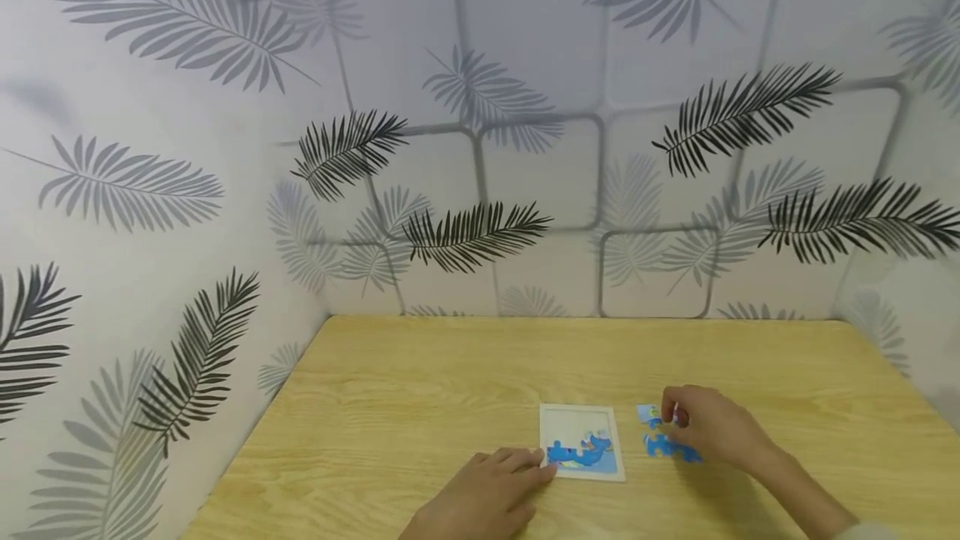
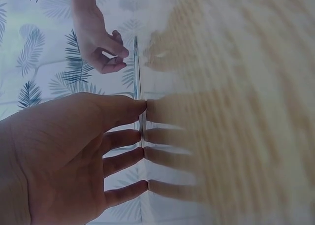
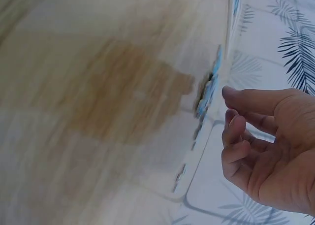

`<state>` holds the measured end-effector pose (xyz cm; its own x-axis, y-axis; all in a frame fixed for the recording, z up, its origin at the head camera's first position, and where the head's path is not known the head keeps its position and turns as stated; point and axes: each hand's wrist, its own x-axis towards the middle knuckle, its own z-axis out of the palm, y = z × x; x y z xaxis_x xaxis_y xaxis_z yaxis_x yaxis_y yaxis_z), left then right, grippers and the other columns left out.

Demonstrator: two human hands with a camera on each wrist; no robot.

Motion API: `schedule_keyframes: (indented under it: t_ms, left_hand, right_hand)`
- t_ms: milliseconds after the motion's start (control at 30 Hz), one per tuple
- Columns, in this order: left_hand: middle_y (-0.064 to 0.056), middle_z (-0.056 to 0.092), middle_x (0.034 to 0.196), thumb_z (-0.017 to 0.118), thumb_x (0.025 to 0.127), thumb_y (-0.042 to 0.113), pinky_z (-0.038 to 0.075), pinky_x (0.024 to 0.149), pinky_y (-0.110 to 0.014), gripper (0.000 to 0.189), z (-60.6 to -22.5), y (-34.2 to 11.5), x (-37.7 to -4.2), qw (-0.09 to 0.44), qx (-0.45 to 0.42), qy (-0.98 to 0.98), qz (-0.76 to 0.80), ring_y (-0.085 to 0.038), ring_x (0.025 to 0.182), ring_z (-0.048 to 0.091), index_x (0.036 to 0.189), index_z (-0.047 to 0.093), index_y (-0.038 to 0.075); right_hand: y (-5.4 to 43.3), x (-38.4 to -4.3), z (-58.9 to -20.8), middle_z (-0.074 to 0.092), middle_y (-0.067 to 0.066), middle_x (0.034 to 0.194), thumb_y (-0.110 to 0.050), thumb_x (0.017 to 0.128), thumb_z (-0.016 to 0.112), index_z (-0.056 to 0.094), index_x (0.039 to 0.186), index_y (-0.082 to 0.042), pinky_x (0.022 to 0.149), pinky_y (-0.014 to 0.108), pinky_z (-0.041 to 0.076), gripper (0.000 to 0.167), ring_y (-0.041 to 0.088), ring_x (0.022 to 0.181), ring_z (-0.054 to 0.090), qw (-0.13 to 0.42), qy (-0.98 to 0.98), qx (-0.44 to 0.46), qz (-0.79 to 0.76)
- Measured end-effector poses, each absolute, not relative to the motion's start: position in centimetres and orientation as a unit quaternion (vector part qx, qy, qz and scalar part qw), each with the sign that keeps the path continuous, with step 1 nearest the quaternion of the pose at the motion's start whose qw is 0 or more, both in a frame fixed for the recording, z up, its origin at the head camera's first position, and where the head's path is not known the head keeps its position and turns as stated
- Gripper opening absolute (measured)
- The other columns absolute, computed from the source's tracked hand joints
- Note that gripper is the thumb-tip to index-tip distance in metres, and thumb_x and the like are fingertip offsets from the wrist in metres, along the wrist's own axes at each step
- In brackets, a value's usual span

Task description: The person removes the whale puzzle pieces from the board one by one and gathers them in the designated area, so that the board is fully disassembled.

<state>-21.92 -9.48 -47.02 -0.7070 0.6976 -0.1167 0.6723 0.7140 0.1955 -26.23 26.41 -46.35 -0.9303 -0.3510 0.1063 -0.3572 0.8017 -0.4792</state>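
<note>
A jigsaw tray [image 1: 619, 448] with a pale border lies flat on the table, with joined blue pieces [image 1: 581, 455] in its lower part and bare backing above. My left hand [image 1: 483, 494] rests its fingertips on the table, the foremost at the tray's left edge; its fingers are spread in the left wrist view. To the right of the tray lie loose blue puzzle pieces [image 1: 660, 446]. Over them hovers my right hand [image 1: 716, 427], its fingers loosely bent. In the right wrist view, thumb and index finger stand apart above the pieces [image 3: 207, 92], with nothing visible between them.
The wooden table [image 1: 390, 390] stretches out on both sides of the tray and behind it. A wall [image 1: 540, 273] with a leaf pattern rises at the table's far edge, and similar walls stand at the left and right.
</note>
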Motion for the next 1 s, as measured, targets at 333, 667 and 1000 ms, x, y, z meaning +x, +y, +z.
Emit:
schedule_keyframes:
  t_ms: [333,667,1000]
  left_hand:
    - [0.011,0.043,0.161,0.061,0.106,0.034,0.042,0.115,-0.044,0.055,-46.7,-9.4,-21.8,0.098,0.361,0.924,0.076,-0.013,0.148,0.041,0.158,0.045,0.032]
    - [0.008,0.046,0.16,0.059,0.106,0.033,0.045,0.112,-0.045,0.053,-47.1,-9.5,-21.8,0.073,0.382,0.918,0.079,-0.016,0.146,0.044,0.158,0.047,0.029]
    - [0.01,0.043,0.162,0.059,0.107,0.034,0.042,0.115,-0.046,0.054,-46.9,-9.2,-21.6,0.086,0.37,0.922,0.077,-0.015,0.148,0.041,0.158,0.045,0.031]
  right_hand:
    - [28.0,-25.9,-46.8,0.059,-0.004,0.084,-0.016,0.079,0.089,0.065,0.093,-0.012,0.061,0.025,0.044,0.027,0.01,0.075,0.05,-0.036,-0.943,0.188,0.274]
    - [29.0,-25.8,-47.3,0.061,-0.001,0.086,-0.007,0.081,0.086,0.057,0.096,-0.008,0.062,0.024,0.048,0.033,0.005,0.074,0.052,-0.069,-0.909,0.235,0.337]
    - [31.7,-25.8,-47.2,0.063,-0.001,0.077,-0.007,0.098,0.07,0.063,0.103,-0.003,0.056,0.022,0.042,0.009,0.005,0.065,0.051,-0.139,-0.862,0.217,0.437]
